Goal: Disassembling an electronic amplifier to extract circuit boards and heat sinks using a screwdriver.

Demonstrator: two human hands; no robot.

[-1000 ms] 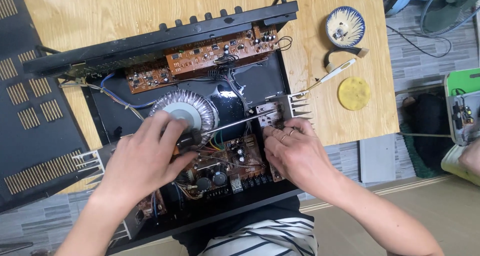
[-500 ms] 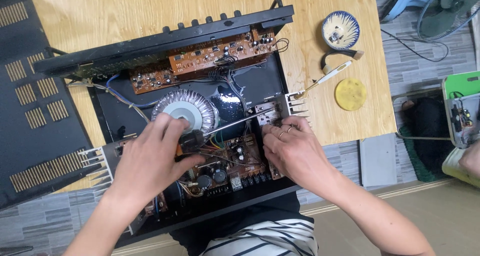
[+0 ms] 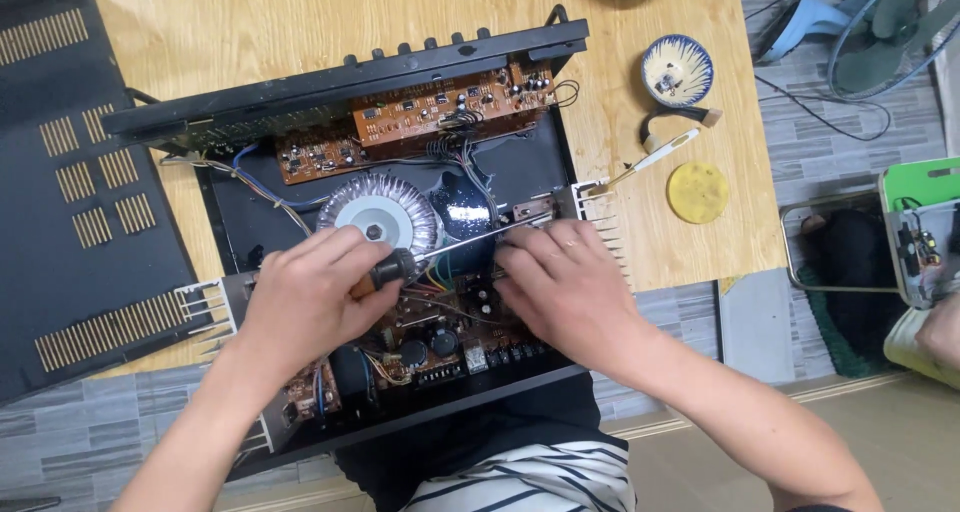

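left hand point(image 3: 305, 297) still gripping screwdriver point(image 3: 395, 268), right hand point(image 3: 565, 287) now flatter, fingers pressed on amplifier board point(image 3: 440, 322), view closer

One head-worn camera looks almost straight down from close above. The fingers point(image 3: 345, 247) sit just below the middle of the frame, the wooden counter point(image 3: 300, 32) stretching beyond them to the top edge.

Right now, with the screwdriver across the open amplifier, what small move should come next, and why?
Probably turn the screwdriver in place. The left hand has its grip on the handle, the shaft reaches to the metal bracket beside the heat sink fins, and the right hand rests there, steadying it.
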